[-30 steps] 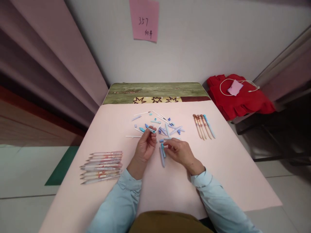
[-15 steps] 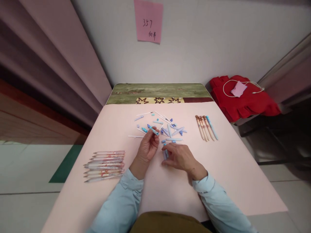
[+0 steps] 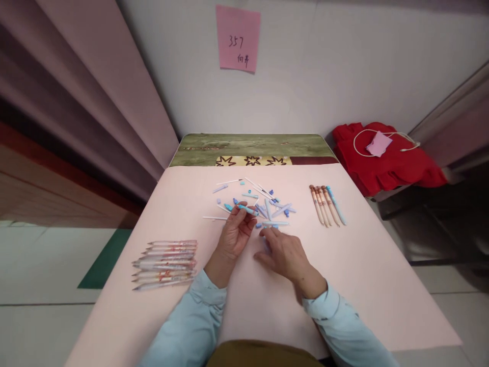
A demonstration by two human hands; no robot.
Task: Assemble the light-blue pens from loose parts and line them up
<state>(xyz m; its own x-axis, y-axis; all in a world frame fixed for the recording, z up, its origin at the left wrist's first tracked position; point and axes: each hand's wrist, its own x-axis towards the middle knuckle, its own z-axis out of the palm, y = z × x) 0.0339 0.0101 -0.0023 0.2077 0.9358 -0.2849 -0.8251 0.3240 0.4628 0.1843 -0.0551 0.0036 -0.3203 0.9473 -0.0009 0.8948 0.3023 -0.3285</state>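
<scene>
My left hand (image 3: 234, 232) pinches a light blue pen barrel (image 3: 248, 209) between thumb and fingers, above the middle of the table. To its right, my right hand (image 3: 280, 252) is low over the table, thumb and fingers apart. Something bluish under its palm is mostly hidden. Just beyond its fingertips lie a pale blue pen barrel (image 3: 275, 223) and small blue pieces. Behind both hands spread more loose pen parts: lilac barrels (image 3: 281, 210), thin white refills (image 3: 263, 192), a turquoise piece (image 3: 228, 207) and a small dark blue piece (image 3: 287, 213).
A row of several pens with clear, reddish-patterned barrels (image 3: 166, 262) lies at the left. Several brown-topped pens (image 3: 319, 206) and a blue one (image 3: 336, 205) lie side by side at the right. A red cloth (image 3: 405, 171) with a white cord sits beyond the table's right edge.
The pen barrel in my left hand has turned and shifted slightly right. My right hand's thumb and fingers have spread apart over the bluish piece beneath. The whole view has shifted slightly.
</scene>
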